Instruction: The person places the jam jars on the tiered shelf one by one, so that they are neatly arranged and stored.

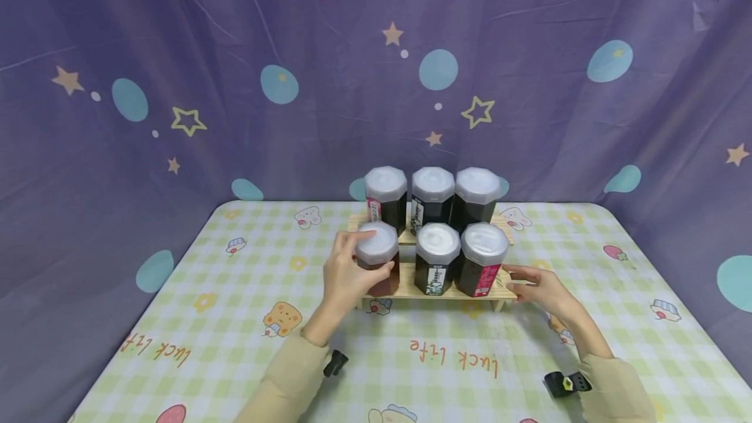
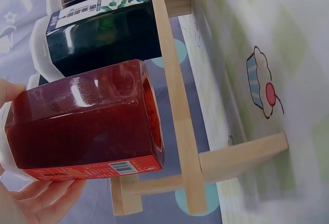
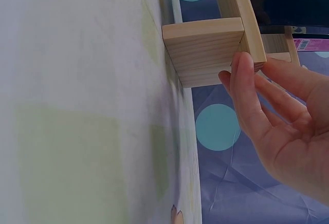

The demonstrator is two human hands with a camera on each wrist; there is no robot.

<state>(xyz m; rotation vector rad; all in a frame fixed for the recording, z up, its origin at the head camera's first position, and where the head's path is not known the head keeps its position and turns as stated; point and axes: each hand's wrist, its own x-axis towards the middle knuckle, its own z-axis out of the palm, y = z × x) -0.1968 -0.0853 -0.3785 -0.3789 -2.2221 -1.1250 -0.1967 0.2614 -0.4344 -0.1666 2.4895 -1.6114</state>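
My left hand (image 1: 350, 274) grips a dark red jar (image 2: 85, 124) with a frosted lid by its upper part, at the left of the rack's front tier. In the left wrist view the jar's base shows, tilted and a little apart from the board. My right hand (image 1: 543, 289) pinches the right end of the light wooden two-tier rack (image 3: 252, 23) between thumb and fingers. Beside the held jar stand a dark jar with a white-and-green label (image 1: 436, 276) and a dark jar with a pink label (image 1: 483, 266).
On the back tier are three more dark lidded jars, left (image 1: 386, 198), middle (image 1: 433, 198) and right (image 1: 474, 194). A green checked tablecloth (image 1: 252, 292) with cartoon prints covers the table. Behind it hangs a purple curtain (image 1: 352, 129).
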